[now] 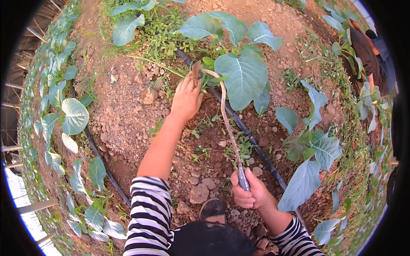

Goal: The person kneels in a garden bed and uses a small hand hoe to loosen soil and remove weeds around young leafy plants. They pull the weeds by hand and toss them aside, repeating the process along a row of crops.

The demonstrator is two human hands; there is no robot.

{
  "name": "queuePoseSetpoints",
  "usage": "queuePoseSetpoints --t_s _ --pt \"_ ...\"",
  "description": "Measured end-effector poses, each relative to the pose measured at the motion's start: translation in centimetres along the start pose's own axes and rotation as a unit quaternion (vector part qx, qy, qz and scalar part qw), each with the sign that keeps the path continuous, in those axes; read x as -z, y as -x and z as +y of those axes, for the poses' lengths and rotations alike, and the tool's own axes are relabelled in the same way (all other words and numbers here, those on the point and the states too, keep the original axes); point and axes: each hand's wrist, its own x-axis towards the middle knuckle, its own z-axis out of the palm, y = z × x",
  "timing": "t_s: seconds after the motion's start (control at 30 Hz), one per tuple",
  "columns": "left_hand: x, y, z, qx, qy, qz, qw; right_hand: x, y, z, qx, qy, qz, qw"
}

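Note:
My right hand (253, 193) is wrapped around the dark handle (243, 180) of a hand hoe. From there the hoe's long, slightly bent shank (225, 118) runs up to a soil-caked blade (196, 72). My left hand (187, 100) reaches down beside that blade, among green weeds (205, 84) at the foot of a broad-leaved, cabbage-like plant (245, 76). The blade hides part of the left fingertips, so whether they pinch any weeds is unclear. Below the plant's leaves, a black drip irrigation pipe (235, 118) passes diagonally behind the shank.
Dense low weeds (160, 32) grow beyond the left hand. Another cabbage-like plant (307, 150) stands to the right, and a second pipe (101, 163) runs on the left. Clods (199, 193) lie before my shoe (213, 209). Another person (368, 57) is bent over at far right.

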Motion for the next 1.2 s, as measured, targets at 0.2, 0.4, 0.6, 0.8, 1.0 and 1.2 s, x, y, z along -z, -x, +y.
queuePoseSetpoints --t_s 0.2,0.4,0.6,0.8,1.0,1.2 --pt "0.1 -2.7 -0.7 0.062 -0.037 -0.215 0.974 0.1 1.5 0.0 0.018 0.008 0.025 0.999" --pt "0.0 3.8 -2.0 0.051 0.071 -0.145 0.985 0.1 2.7 0.7 0.027 0.031 0.047 0.998" --pt "2.0 7.6 1.6 0.059 0.139 -0.013 0.988 1.1 4.9 1.9 0.057 0.062 0.011 0.996" --pt "1.1 5.7 2.5 0.141 0.039 -0.109 0.983 0.1 6.5 1.7 0.059 0.102 0.06 0.991" --pt "3.8 7.8 5.5 -0.032 0.377 -0.036 0.925 1.3 10.4 2.1 0.102 0.138 0.083 0.982" --pt "2.9 8.1 10.0 -0.153 0.21 -0.157 0.953 1.0 10.1 2.6 0.115 0.141 0.106 0.977"
